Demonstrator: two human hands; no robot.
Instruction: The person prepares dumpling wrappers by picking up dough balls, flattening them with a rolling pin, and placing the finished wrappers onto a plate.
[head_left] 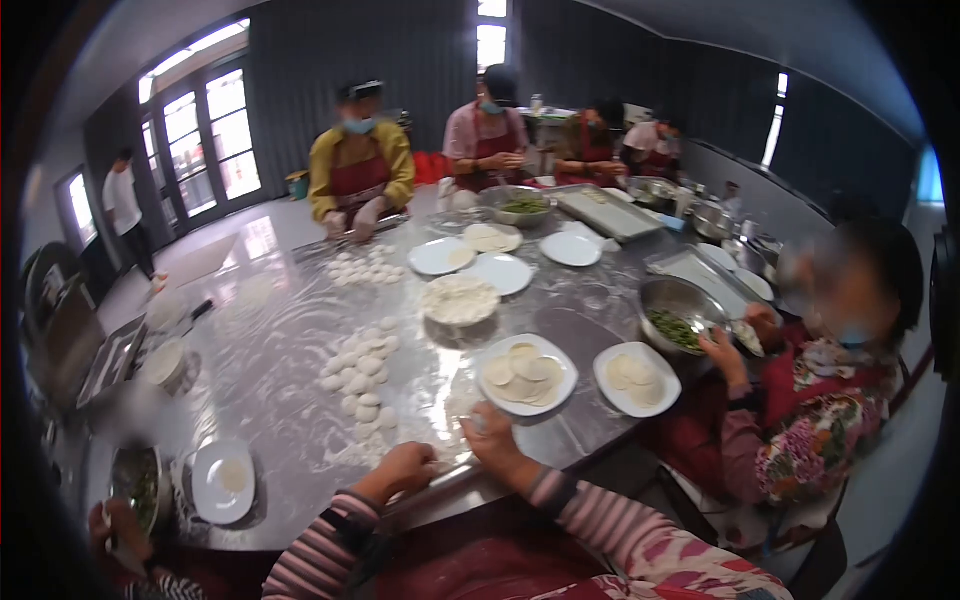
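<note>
My left hand [408, 468] is at the front edge of the floured metal table [270, 350], its fingers curled; what they hold, if anything, is too small to tell. To its right my right hand [492, 438] is closed low over the tabletop, and its grip is blurred. Several pale dough pieces [362, 375] lie beyond my left hand. Just past my right hand stands a white plate of flat dough rounds [522, 374]. Farther back is a heaped plate of flour [459, 300].
On the right, a person [800, 380] works beside a steel bowl of green filling [675, 320] and another plate of rounds [634, 380]. Several people stand across the table. At left are a plate [223, 482], a bowl [143, 488] and a co-worker's hand [122, 530].
</note>
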